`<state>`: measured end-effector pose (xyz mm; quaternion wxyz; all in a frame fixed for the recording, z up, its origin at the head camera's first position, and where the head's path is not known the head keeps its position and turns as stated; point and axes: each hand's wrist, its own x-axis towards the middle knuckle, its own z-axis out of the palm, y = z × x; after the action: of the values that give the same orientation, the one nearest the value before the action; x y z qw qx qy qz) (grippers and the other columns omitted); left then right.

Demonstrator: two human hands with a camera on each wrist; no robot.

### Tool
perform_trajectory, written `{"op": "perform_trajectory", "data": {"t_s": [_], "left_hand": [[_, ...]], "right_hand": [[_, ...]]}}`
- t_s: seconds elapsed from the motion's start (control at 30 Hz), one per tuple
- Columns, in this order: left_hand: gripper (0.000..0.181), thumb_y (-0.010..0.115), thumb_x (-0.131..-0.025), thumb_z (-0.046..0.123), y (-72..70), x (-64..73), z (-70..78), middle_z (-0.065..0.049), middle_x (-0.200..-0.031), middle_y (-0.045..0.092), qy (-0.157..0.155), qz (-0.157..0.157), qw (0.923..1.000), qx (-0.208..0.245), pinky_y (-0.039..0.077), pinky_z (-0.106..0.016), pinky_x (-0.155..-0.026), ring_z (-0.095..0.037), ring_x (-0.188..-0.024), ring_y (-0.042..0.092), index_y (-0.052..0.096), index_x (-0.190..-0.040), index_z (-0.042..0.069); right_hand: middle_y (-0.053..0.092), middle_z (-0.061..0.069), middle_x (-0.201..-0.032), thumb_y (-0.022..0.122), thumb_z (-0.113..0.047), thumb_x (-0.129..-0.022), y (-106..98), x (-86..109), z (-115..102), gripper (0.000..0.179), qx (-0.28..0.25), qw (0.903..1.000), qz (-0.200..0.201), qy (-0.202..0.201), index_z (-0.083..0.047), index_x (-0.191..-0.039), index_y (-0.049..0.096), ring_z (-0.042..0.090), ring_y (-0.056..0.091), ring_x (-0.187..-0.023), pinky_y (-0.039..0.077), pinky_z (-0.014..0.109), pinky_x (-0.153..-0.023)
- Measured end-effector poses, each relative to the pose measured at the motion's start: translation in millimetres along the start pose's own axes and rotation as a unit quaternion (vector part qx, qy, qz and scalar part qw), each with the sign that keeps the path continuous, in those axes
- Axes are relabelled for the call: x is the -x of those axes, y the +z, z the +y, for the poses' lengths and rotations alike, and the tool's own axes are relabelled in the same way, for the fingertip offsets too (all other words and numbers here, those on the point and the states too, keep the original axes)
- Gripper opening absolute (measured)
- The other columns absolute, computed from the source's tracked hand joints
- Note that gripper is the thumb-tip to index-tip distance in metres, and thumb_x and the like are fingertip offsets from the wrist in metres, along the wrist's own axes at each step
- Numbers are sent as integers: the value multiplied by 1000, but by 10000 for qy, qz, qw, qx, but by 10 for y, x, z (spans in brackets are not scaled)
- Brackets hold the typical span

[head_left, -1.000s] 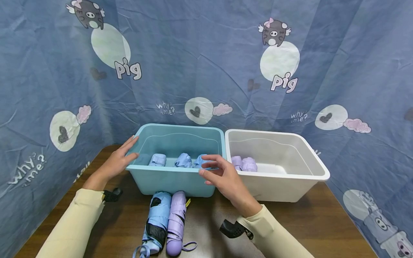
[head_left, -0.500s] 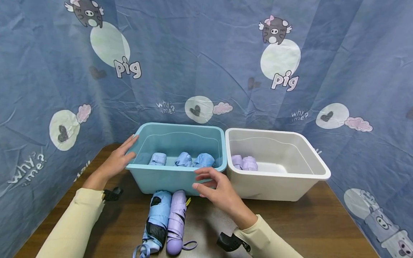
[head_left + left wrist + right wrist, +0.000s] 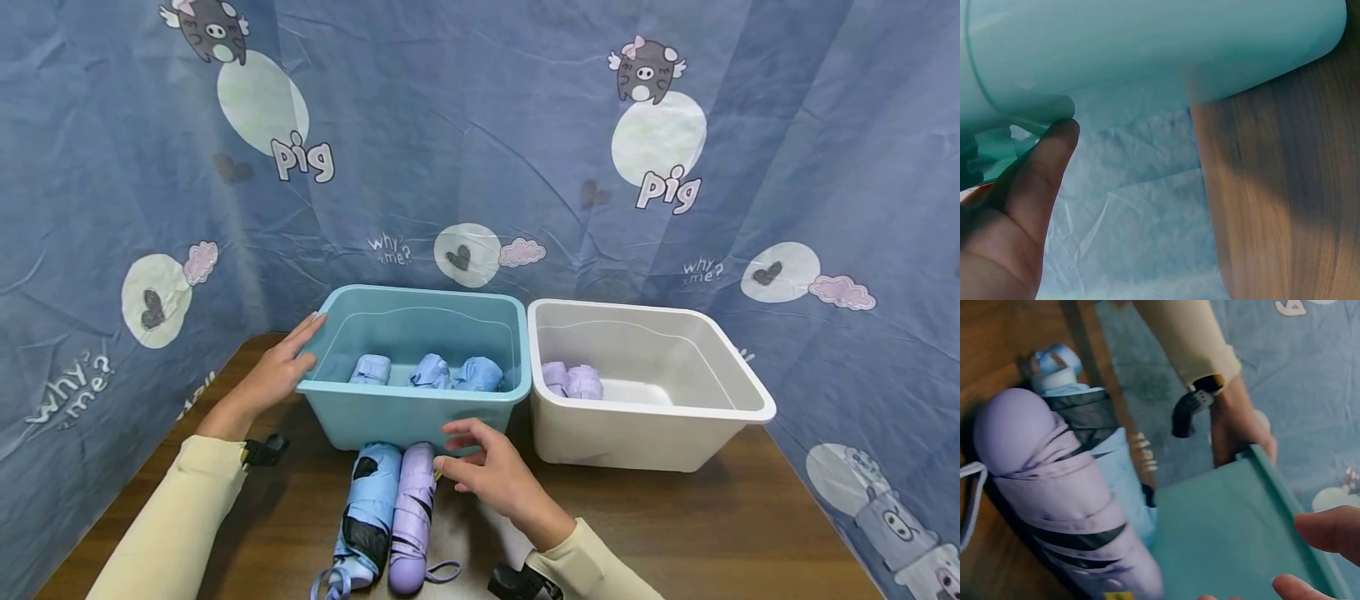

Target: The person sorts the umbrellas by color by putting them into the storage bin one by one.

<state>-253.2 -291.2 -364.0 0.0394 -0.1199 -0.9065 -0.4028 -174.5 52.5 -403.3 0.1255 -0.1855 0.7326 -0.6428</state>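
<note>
My left hand (image 3: 273,375) rests on the left rim of the teal bin (image 3: 405,417), its fingers fairly straight along the edge. In the left wrist view the thumb (image 3: 1041,181) touches the rim's underside. My right hand (image 3: 487,471) hovers with loosely bent fingers in front of the bin, holding nothing, just right of a folded purple umbrella (image 3: 412,517). Left of that lies a folded blue umbrella (image 3: 369,508), side by side with it on the table. In the right wrist view the purple umbrella's rounded handle (image 3: 1010,431) shows large.
Several rolled blue umbrellas (image 3: 430,372) sit inside the teal bin. To its right stands a white bin (image 3: 630,437) with two purple ones (image 3: 583,382) at its left end. A blue printed cloth (image 3: 480,150) hangs behind the wooden table (image 3: 675,533).
My right hand has come down and left, from over the teal bin's front rim to beside the purple umbrella. The left hand has stayed on the bin's rim.
</note>
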Motion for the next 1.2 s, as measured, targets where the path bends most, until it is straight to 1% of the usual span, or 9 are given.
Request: {"op": "perform_trajectory", "data": {"t_s": [0.23,0.37,0.57,0.67,0.83,0.9,1.0,1.1,1.2], "left_hand": [[63,32,-97,5,9,-20,0,-14,-161,0,-35,6,10000,-87,16,-69,-104,-44,-144,3,12,-156,12],[64,32,-95,3,12,-3,-9,-15,-161,0,-19,-1,9999,-102,16,-69,-105,-46,-144,4,13,-156,10],[64,32,-95,2,12,6,-8,-14,-161,0,-19,32,10000,-3,16,-70,-105,-46,-144,4,12,-156,11],[64,32,-95,2,16,9,-5,-15,-161,0,-30,27,10000,4,16,-70,-104,-46,-144,4,13,-156,10],[65,32,-95,1,29,5,-7,-15,-161,0,-23,32,10000,46,17,-70,-104,-46,-143,5,13,-156,9],[65,32,-94,0,32,-1,-9,-15,-161,0,-8,41,10000,56,17,-70,-104,-46,-143,5,13,-156,9],[65,33,-94,0,28,-6,-9,-16,-161,0,33,43,10000,45,16,-70,-105,-46,-144,4,13,-155,8],[65,32,-94,1,21,-9,-15,-16,-161,0,60,48,10000,14,16,-69,-105,-45,-144,4,13,-155,8],[64,32,-94,2,14,-3,-27,-15,-161,0,63,51,10000,8,15,-69,-105,-45,-144,3,13,-155,9]], "right_hand": [[58,22,-116,72,-16,-86,87,-46,178,43,134,9996,31,239,-5,-125,59,20,65,-84,57,38,-64],[57,22,-113,73,-15,-84,139,-45,259,48,284,9989,-32,368,-5,-128,57,18,63,-77,56,38,-59],[55,19,-108,76,-14,-80,243,-54,369,57,461,9974,-11,545,-10,-132,54,17,57,-54,53,36,-50],[55,15,-103,79,-15,-78,304,-48,418,62,565,9962,2,657,-15,-134,52,18,55,-47,53,36,-47],[53,10,-95,81,-19,-77,376,-57,459,71,706,9957,-34,595,-18,-138,47,16,58,-53,52,36,-43],[54,12,-98,81,-22,-76,398,-76,466,73,856,9950,-23,508,-16,-140,45,15,58,-54,51,35,-41],[51,15,-102,83,-25,-75,435,-110,465,75,1182,9922,36,386,-16,-140,46,18,56,-62,50,32,-39],[51,17,-102,83,-30,-74,468,-133,458,75,1708,9851,101,160,-17,-139,50,20,52,-79,50,28,-47],[53,15,-100,84,-35,-72,492,-141,455,73,2267,9738,177,-5,-21,-137,54,21,48,-85,47,28,-58]]}}
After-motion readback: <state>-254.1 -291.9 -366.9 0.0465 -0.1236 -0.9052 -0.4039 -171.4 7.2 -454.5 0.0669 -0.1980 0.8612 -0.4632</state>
